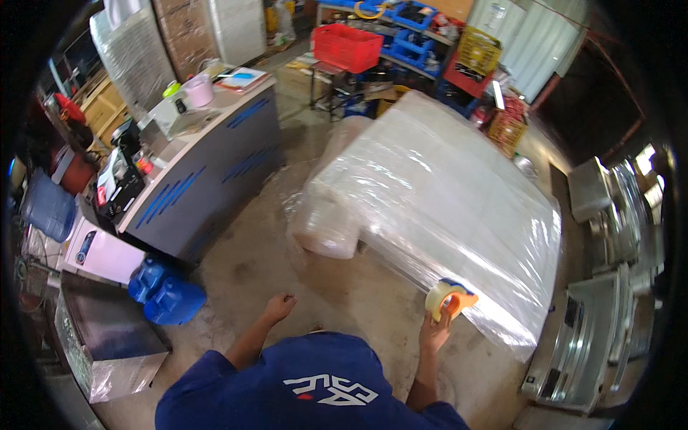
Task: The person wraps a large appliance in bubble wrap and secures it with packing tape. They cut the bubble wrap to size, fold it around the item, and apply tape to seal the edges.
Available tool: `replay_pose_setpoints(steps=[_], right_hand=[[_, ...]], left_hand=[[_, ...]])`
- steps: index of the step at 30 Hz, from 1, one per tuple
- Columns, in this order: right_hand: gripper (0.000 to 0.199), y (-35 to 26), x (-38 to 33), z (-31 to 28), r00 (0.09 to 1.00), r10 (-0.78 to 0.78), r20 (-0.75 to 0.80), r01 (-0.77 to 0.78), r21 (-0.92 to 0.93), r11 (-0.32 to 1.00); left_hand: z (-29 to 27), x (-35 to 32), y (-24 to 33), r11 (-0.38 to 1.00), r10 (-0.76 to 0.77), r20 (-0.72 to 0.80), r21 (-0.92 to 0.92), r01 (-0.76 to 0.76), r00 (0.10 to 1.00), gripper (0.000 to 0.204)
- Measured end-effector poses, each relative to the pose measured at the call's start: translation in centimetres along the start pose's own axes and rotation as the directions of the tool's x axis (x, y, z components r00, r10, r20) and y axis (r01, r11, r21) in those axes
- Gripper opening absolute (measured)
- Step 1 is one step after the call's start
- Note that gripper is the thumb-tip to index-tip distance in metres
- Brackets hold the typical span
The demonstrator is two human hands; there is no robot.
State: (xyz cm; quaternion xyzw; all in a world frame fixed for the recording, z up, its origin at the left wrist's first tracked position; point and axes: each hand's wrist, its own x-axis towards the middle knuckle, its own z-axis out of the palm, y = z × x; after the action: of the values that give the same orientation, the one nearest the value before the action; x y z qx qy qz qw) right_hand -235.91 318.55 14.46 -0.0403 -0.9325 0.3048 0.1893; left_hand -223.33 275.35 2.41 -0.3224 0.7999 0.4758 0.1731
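My right hand (435,331) grips a tape dispenser (467,299), orange and blue with a wide roll of pale tape on it. It is at the near edge of a large flat box-like piece (437,172) wrapped in clear plastic film; whether the dispenser touches the film I cannot tell. My left hand (281,307) is in front of me above the concrete floor, its fingers curled in with nothing seen in them. Beyond that hand, beside the wrapped piece, lies a thick roll of clear plastic wrap (327,228), with loose film around it.
To the left stands a grey counter (215,168) with a pink cup (198,91) on top. Blue water jugs (168,294) sit near a wrapped metal cabinet (107,337). A red crate (347,47) and shelves with blue bins are behind. Metal units (580,337) line the right.
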Motion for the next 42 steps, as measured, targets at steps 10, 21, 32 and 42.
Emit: replay_pose_setpoints(steps=[10,21,32,42], right_hand=[[0.039,-15.2,19.2,20.2,0.992,-0.112,0.058,0.110,0.038,0.993],[0.064,-18.6,23.4,28.6,0.979,0.177,-0.105,-0.204,-0.366,0.908],[0.080,-20.8,13.4,31.2,0.912,0.402,-0.085,-0.405,-0.353,0.843],[0.078,-23.0,14.5,32.8,0.913,0.404,-0.066,-0.391,-0.431,0.813]], left_hand=[[-11.2,5.6,-10.1,0.904,-0.252,-0.094,-0.379,0.199,0.963,0.041],[-26.0,19.9,-3.9,0.974,-0.181,-0.312,0.071,0.213,0.933,0.041],[-5.2,47.5,3.8,0.324,-0.676,0.604,-0.269,0.907,0.421,0.115],[2.2,55.8,-2.3,-0.223,-0.599,0.765,-0.444,0.868,0.237,0.078]])
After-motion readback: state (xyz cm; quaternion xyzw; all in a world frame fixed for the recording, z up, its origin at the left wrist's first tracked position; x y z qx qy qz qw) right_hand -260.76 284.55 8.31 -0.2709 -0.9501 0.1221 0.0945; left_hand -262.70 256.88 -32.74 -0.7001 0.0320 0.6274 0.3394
